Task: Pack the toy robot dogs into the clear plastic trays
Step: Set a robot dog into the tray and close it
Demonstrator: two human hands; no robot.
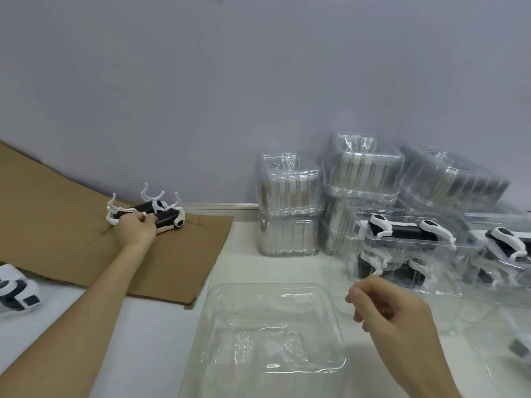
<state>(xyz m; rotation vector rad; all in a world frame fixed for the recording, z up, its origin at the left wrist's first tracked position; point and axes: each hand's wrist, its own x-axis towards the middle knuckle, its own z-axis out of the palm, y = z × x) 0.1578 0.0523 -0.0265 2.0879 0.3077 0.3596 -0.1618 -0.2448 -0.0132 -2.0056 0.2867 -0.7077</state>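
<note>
Fully outstretched, left hand (135, 229) grips a toy robot dog (169, 218); right hand (393, 314) hovers loosely curled.

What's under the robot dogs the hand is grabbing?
Brown cardboard sheet, lying on the white table. The left hand covers part of the dogs; beneath the cardboard is hidden.

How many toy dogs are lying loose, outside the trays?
3. Two lie legs-up on the cardboard at the left hand: the rear dog and the front dog. A third dog sits at the picture's left edge, partly cut off. More may lie out of view.
</note>
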